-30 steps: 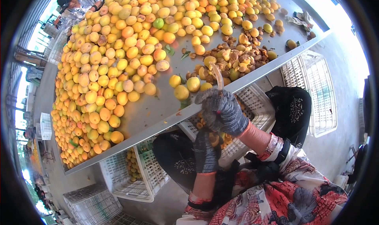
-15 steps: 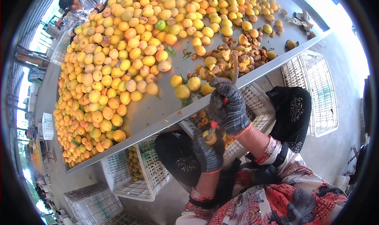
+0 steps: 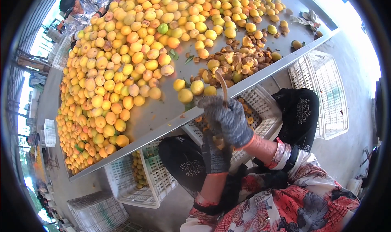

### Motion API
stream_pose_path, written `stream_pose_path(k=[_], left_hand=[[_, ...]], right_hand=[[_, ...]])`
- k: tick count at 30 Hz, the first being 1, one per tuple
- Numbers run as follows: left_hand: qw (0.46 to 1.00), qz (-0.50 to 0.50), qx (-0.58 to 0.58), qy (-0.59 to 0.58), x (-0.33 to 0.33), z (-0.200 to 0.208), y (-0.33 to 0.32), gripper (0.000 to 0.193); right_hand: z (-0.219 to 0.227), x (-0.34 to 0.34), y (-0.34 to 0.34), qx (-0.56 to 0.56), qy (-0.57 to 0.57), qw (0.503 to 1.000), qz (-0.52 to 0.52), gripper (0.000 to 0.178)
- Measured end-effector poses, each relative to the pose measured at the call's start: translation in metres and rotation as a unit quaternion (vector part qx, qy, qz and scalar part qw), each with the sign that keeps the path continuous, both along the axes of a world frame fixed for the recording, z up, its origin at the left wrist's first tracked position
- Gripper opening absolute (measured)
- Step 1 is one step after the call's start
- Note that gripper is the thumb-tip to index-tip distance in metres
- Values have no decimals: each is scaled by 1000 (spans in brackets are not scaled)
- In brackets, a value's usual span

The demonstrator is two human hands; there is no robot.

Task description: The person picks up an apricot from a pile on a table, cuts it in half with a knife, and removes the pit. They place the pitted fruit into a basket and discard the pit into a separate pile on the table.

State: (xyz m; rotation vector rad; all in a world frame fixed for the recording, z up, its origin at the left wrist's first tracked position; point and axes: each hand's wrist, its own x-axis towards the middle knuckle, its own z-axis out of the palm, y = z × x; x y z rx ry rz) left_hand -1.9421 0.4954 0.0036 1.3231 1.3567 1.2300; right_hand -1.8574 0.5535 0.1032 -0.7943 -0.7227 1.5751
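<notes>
In my right hand (image 3: pixel 234 122), in a grey knitted glove, is a slim tool with a curved tan handle (image 3: pixel 223 83) that sticks up past the fingers. Its lower end is hidden behind the glove. My left hand (image 3: pixel 216 156), gloved alike, is closed around an apricot (image 3: pixel 218 142), only partly visible. The two hands meet over a white crate (image 3: pixel 266 105) between my knees, with orange apricot pieces (image 3: pixel 249 120) inside. Just beyond, several whole apricots (image 3: pixel 185 95) lie at the metal table's edge.
A large heap of apricots (image 3: pixel 118 65) covers much of the metal table (image 3: pixel 163 116). Brown pits and scraps (image 3: pixel 244 61) are piled near its rim. White crates stand at right (image 3: pixel 321 93) and lower left (image 3: pixel 134 187). Another person (image 3: pixel 83 8) is at the far left.
My right hand has come down and left, against my left hand, and the tan handle has swung with it. The apricot and the tool's red part, visible before, are now largely or fully covered.
</notes>
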Motion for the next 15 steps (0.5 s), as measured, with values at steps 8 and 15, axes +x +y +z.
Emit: stream_pose_path(k=[8,15], left_hand=[[676,-56,-14,-735,2,12,19,40],[781,204,-172,-564,-10,27,14,42]], right_hand=[[8,-35,-17,360,-433,816,-131,25],[13,-6,-12,77,-20,997,-13,24]])
